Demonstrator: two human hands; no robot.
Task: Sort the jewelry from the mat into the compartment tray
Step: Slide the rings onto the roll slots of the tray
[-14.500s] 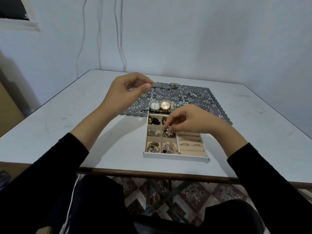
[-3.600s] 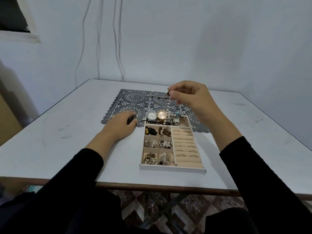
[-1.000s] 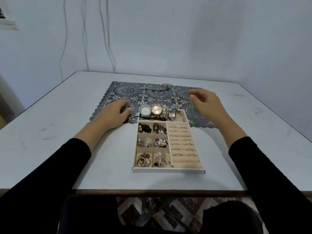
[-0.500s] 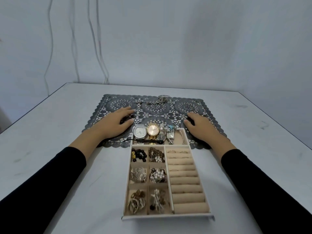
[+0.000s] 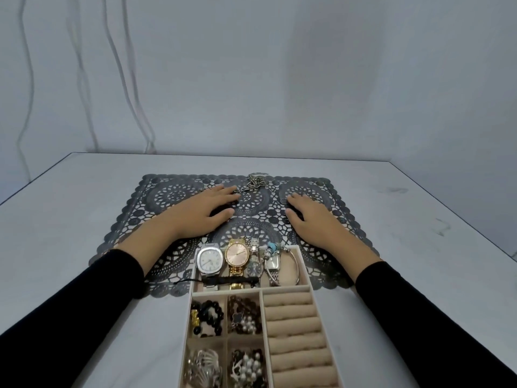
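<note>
The left hand (image 5: 207, 212) and right hand (image 5: 310, 217) are laid flat, fingers extended, on the lace mat (image 5: 173, 194). A chain (image 5: 253, 183) is seen just beyond the left fingertips. The compartment tray (image 5: 304, 268), filled with watches and beads, is set nearer, between the forearms.

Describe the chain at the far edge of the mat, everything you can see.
The chain looks like silver-grey metal with chunky oblong links, bunched in a loose heap. It lies on the dark lace-patterned mat, at the centre of its far edge. One strand trails toward the fingertips of the left hand; whether they touch is unclear.
</note>
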